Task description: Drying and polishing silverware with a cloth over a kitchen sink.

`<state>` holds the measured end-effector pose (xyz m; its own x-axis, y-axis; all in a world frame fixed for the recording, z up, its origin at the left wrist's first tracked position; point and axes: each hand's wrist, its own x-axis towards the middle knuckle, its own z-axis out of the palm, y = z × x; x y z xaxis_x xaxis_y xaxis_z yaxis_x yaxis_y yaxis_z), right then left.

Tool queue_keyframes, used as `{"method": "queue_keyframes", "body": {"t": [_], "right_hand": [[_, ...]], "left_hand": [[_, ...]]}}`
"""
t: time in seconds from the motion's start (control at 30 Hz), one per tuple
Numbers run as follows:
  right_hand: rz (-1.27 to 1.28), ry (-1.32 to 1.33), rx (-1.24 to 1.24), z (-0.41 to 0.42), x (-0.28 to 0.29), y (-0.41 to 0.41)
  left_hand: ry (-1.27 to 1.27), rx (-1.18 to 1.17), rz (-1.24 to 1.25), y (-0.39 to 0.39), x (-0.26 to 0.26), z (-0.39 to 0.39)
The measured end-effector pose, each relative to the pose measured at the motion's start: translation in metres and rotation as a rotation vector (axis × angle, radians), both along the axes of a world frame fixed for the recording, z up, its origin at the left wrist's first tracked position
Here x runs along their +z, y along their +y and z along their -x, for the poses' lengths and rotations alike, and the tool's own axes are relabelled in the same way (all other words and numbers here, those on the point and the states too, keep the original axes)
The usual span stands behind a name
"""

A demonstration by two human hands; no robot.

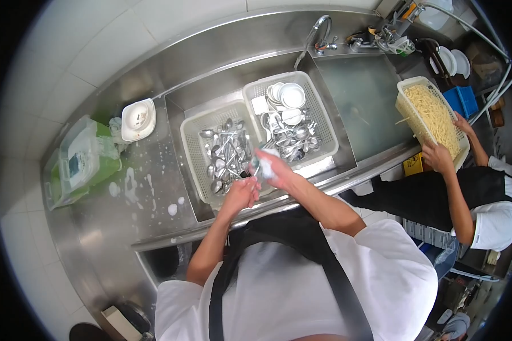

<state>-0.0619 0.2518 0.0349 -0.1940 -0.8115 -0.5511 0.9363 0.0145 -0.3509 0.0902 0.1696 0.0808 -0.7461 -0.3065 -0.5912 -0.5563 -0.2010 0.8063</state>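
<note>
My left hand (pixel 241 195) grips the end of a piece of cutlery (pixel 256 170) over the front of the left basket. Closed around a foamy scrubbing pad (pixel 265 168), my right hand (pixel 280 170) meets the cutlery's other end; blur hides what kind of utensil it is. Below lies a cream perforated plastic basket (pixel 192 147) with loose spoons and forks (pixel 226 149). To its right a second perforated basket (pixel 333 140) holds more cutlery (pixel 296 134) and small white dishes (pixel 292 95). Both baskets sit in a steel sink basin (pixel 177 113).
Water runs from a tap (pixel 323 30). A water-filled basin (pixel 354 93) adjoins on the right. There a co-worker (pixel 456 196) holds a basket of noodle-like strips (pixel 431 113). Left on the foam-spotted counter (pixel 153 204) are stacked white dishes (pixel 138 119) and a green tub (pixel 89 157).
</note>
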Motion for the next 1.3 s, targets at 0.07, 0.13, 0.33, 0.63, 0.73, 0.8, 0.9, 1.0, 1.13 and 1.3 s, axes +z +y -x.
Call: {"method": "queue_keyframes", "body": {"t": [0.07, 0.13, 0.33, 0.63, 0.73, 0.8, 0.9, 1.0, 1.13, 1.3], "right_hand": [[-0.028, -0.083, -0.124, 0.011, -0.008, 0.004], [-0.062, -0.179, -0.246, 0.014, -0.011, 0.005], [-0.147, -0.032, 0.092, -0.005, -0.032, 0.012], [-0.191, 0.083, 0.017, 0.081, -0.046, 0.056], [-0.327, 0.073, 0.027, 0.087, -0.031, 0.052], [-0.446, -0.007, -0.091, 0.097, -0.029, 0.081], [-0.573, 0.089, -0.133, 0.083, -0.009, 0.065], [-0.610, 0.171, -0.106, 0.087, -0.010, 0.074], [-0.636, 0.316, -0.050, 0.085, -0.004, 0.089], [-0.649, 0.342, -0.025, 0.078, 0.004, 0.074]], "left_hand": [[0.007, 0.008, -0.042, 0.001, 0.001, -0.001], [-0.009, -0.109, -0.026, -0.007, -0.001, -0.003], [-0.041, -0.215, 0.036, -0.010, -0.016, 0.014], [-0.033, 0.168, -0.072, -0.142, -0.125, 0.033], [-0.080, 0.359, 0.590, -0.220, -0.209, 0.014], [-0.161, 0.346, 0.316, -0.220, -0.213, 0.067], [-0.168, 0.049, 0.695, -0.248, -0.252, 0.061], [-0.330, -0.185, 1.070, -0.215, -0.253, 0.099], [-0.457, -0.109, 0.987, -0.150, -0.207, 0.131], [-0.379, -0.073, 1.068, -0.121, -0.215, 0.100]]}}
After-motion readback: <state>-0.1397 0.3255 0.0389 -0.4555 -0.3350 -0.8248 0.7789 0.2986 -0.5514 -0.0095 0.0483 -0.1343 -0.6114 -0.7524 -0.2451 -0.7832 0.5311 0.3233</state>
